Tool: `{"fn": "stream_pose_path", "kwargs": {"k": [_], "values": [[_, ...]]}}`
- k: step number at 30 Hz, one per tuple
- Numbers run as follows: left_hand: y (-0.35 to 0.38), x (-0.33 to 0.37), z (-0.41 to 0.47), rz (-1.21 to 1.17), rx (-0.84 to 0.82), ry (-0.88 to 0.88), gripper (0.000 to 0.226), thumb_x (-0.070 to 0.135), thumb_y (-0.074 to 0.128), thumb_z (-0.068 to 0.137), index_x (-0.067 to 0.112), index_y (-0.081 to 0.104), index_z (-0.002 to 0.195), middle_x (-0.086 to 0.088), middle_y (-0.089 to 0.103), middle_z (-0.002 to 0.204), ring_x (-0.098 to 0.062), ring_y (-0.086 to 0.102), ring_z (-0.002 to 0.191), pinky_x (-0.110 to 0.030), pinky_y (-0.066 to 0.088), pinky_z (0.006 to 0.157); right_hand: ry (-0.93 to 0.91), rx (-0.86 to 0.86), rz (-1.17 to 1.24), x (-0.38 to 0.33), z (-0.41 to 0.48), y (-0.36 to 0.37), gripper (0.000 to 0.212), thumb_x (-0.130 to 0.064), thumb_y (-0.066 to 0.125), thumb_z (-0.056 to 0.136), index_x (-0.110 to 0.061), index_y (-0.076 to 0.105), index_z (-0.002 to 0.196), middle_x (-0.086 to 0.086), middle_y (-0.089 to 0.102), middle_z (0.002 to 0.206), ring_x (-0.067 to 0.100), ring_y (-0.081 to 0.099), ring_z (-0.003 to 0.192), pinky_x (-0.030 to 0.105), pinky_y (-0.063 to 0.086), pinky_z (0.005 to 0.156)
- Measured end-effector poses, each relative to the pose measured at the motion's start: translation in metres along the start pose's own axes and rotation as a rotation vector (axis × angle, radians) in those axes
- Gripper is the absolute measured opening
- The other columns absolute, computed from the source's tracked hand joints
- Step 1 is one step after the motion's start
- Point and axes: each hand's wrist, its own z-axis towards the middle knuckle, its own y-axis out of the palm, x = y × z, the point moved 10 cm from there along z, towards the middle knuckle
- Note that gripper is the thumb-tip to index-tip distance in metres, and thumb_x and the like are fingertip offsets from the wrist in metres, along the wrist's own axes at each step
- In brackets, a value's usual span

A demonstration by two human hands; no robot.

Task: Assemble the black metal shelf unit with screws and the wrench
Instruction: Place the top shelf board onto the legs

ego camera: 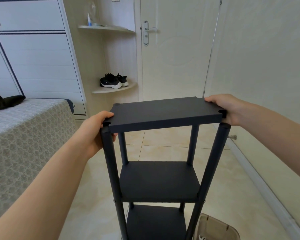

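Tiled bedroom floor (163,141) beside bed (24,127), black shelf unit (159,181) standing upright on it, left hand (93,132) and right hand (227,108) clasping opposite ends of top panel (163,111), probably to seat it level on posts (109,153).

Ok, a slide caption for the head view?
Left hand and right hand grip the top panel of the black shelf unit by its ends.

You are standing in a home bedroom: a covered bed (24,135) at left, sneakers (113,80) sitting on a corner shelf (114,89).
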Motion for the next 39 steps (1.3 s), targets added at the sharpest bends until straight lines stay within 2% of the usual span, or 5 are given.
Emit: {"fn": "stream_pose_path", "kwargs": {"k": [13,17,20,25,39], "values": [[0.004,-0.005,-0.002,-0.111,0.007,-0.017,0.016,0.026,0.061,0.094,0.012,0.06,0.102,-0.003,0.058,0.069,-0.013,0.049,0.051,-0.029,0.047,0.057,0.099,-0.146,-0.012,0.006,0.011,0.008,0.024,-0.029,0.046,0.102,-0.008,0.058,0.106,0.005,0.059,0.082,0.013,0.061,0.041,0.019,0.047,0.039],[0.004,-0.005,-0.001,-0.13,0.023,-0.009,0.013,0.025,0.061,0.094,0.013,0.059,0.099,-0.003,0.057,0.07,-0.012,0.049,0.048,-0.028,0.046,0.055,-0.019,-0.096,-0.08,0.002,0.015,0.002,0.009,-0.011,0.052,0.1,-0.006,0.058,0.105,0.008,0.056,0.074,0.011,0.056,0.037,0.018,0.043,0.036],[0.003,-0.007,-0.001,-0.138,0.035,-0.014,0.014,0.026,0.062,0.093,0.014,0.059,0.099,-0.004,0.058,0.072,-0.012,0.05,0.051,-0.027,0.047,0.055,-0.106,-0.245,-0.11,-0.002,0.013,0.013,0.024,-0.003,0.049,0.1,-0.011,0.056,0.121,0.009,0.062,0.094,0.008,0.063,0.047,0.017,0.046,0.041],[0.002,-0.007,-0.001,-0.131,0.044,-0.011,0.015,0.026,0.062,0.093,0.014,0.059,0.099,-0.004,0.056,0.075,-0.013,0.049,0.056,-0.028,0.046,0.056,-0.257,-0.207,-0.236,-0.008,0.028,0.012,0.023,-0.012,0.048,0.101,-0.014,0.064,0.118,0.007,0.065,0.111,0.018,0.065,0.082,0.021,0.05,0.052],[0.002,-0.008,-0.002,-0.11,0.045,-0.022,0.019,0.027,0.061,0.092,0.012,0.059,0.103,-0.003,0.053,0.069,-0.012,0.046,0.052,-0.026,0.043,0.054,-0.179,-0.284,-0.156,-0.001,0.042,0.021,0.026,-0.043,0.05,0.096,-0.022,0.065,0.103,0.003,0.06,0.097,0.013,0.061,0.076,0.019,0.049,0.048]]}}
